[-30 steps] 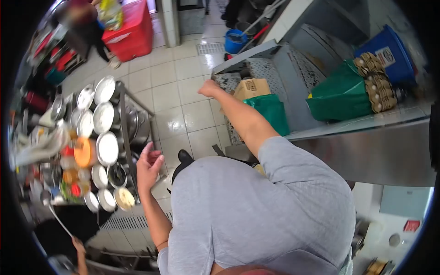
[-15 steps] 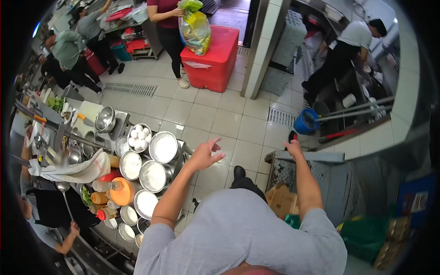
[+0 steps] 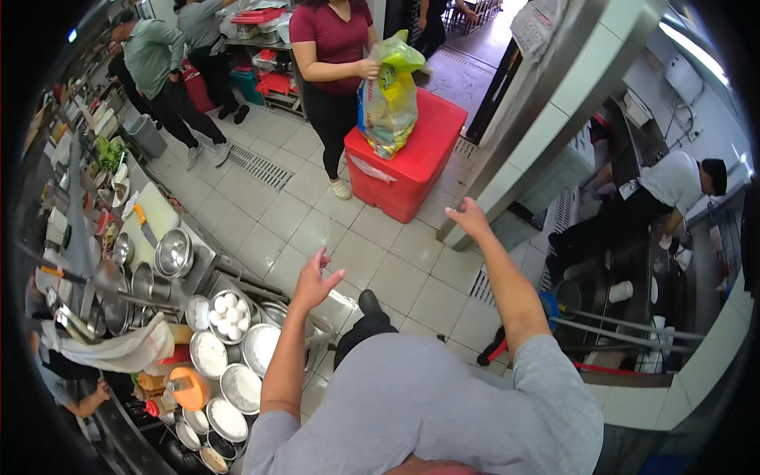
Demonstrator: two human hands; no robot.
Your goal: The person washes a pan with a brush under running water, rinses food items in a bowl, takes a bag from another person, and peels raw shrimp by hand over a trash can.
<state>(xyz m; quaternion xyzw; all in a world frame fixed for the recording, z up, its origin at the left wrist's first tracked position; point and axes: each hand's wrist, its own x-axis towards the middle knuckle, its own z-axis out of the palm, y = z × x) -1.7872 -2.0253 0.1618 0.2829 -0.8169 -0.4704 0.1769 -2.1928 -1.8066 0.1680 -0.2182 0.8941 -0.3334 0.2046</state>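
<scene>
Out over the floor tiles, my left hand [image 3: 317, 282] is empty, its fingers apart, to the right of the counter with its bowls. My right hand [image 3: 470, 218] is also empty, thumb and fingers spread, close in view to the tiled pillar [image 3: 526, 158]. Beyond both hands stands a red cooler box [image 3: 412, 154]. A yellow and clear plastic bag [image 3: 390, 107] rests on its lid, held at the top by a person in a dark red shirt [image 3: 331, 39].
Bowls of white powder [image 3: 241, 389], a bowl of eggs [image 3: 229, 317] and sauce bottles crowd the left counter. A person in white [image 3: 673, 184] bends over a sink at right. Others stand at upper left. A floor drain [image 3: 259, 168] crosses the tiles.
The view has turned and moved forward, with the cooler now nearer. My right hand has risen toward the pillar. My left hand has shifted left and stays spread. The cardboard at lower right is out of view.
</scene>
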